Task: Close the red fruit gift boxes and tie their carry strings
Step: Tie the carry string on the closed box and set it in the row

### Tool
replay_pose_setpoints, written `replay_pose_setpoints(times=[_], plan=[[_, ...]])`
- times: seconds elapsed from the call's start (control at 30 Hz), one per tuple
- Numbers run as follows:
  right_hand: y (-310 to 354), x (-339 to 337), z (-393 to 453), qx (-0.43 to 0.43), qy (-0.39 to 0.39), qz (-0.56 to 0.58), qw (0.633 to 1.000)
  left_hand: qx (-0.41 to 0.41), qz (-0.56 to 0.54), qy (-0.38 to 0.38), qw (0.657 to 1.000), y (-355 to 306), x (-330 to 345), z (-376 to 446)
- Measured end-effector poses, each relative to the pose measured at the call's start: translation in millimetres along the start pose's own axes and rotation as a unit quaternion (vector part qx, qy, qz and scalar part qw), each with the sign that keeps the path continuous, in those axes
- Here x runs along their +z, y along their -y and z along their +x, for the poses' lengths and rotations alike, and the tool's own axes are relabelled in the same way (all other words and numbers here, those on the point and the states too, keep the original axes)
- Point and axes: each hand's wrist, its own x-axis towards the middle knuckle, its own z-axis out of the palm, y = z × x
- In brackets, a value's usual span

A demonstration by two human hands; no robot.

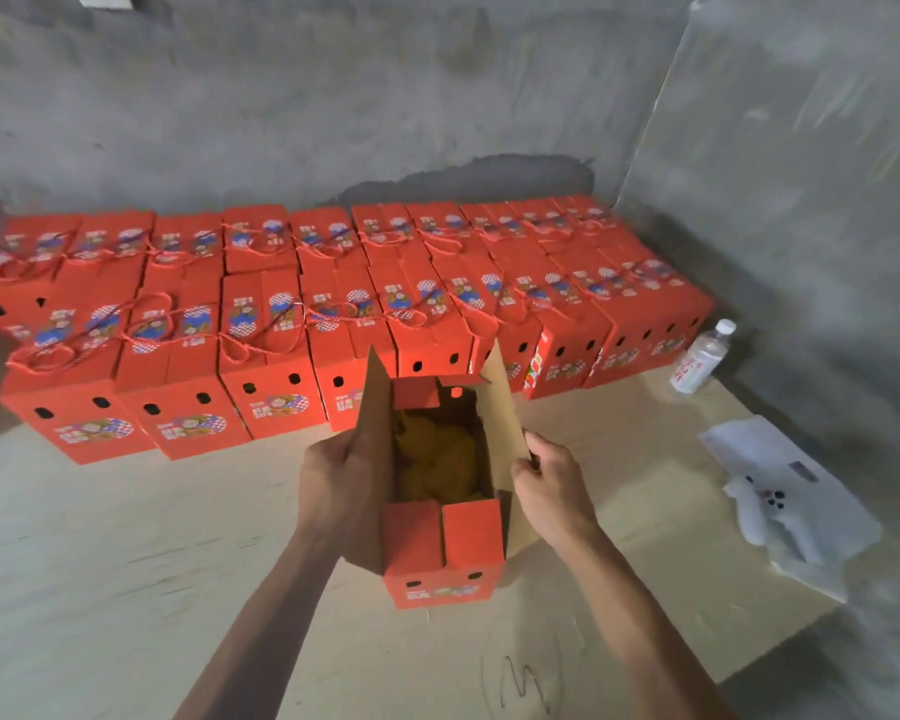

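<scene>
An open red fruit gift box [445, 553] stands on the pale board in front of me, yellow fruit [437, 459] visible inside. Its two long brown-lined flaps stand up on either side. My left hand [336, 480] grips the left flap [372, 433] from outside. My right hand [552, 485] pinches the edge of the right flap [502, 423]. The near end flaps are folded upright. Behind it, several closed red boxes [261, 350] with tied red carry strings [240, 345] stand in two rows.
A pale board [126, 537] covers the floor. A clear water bottle [702, 356] stands at the right end of the rows. A white plastic bag [791, 491] lies on the right. Grey concrete walls [333, 96] close the back and right side.
</scene>
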Motion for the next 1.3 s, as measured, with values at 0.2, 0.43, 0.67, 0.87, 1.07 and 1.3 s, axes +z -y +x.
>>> replay_pose_setpoints(times=[0.2, 0.43, 0.67, 0.87, 1.07, 1.3], plan=[[-39.7, -32.2, 40.5, -0.003, 0.039, 0.034, 0.999, -0.039, 0.013, -0.025, 0.999, -11.7, 40.7, -8.3], [-79.1, -78.4, 83.5, -0.038, 0.097, 0.072, 0.992, -0.079, -0.001, -0.074, 0.994, -29.1, 100.3, -29.9], [-84.9, -100.6, 108.5, -0.096, 0.115, 0.078, 0.986, -0.156, -0.059, -0.166, 0.972, -21.2, 126.1, -49.5], [-94.8, -100.6, 104.2, -0.124, 0.116, 0.076, 0.983, -0.185, -0.114, -0.223, 0.950, -16.1, 134.9, -77.4], [-121.8, -92.1, 73.8, -0.002, 0.051, 0.106, 0.993, -0.167, -0.114, -0.236, 0.951, -7.4, 142.3, -100.5], [-103.2, -95.5, 75.5, 0.100, 0.089, -0.051, 0.990, -0.180, -0.199, -0.183, 0.946, 1.3, 127.5, -104.4]])
